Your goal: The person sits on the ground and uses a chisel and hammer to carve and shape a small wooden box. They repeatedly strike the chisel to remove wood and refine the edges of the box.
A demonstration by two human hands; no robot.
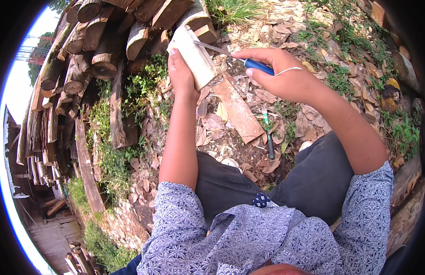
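Observation:
My left hand (pixel 181 73) is closed around a pale, bark-free block of wood (pixel 196 57), held tilted over the ground with the thumb along its left side. A blue-handled tool (pixel 259 67) is in the grip of my right hand (pixel 286 73). Its slim metal shaft points left, and the tip meets the upper part of the block; whether it is a chisel or a screwdriver I cannot tell. Below the block lies a flat wooden board (pixel 237 110) on the leaves. A slim green and black tool (pixel 269 135) rests on the ground to the right of that board.
Stacked cut logs (pixel 102 46) rise at the left, and more timber (pixel 405 68) lies along the right edge. Dry leaves (pixel 212 123), wood chips and green weeds (pixel 148 82) cover the ground. My bent legs (pixel 313 183) frame the near side.

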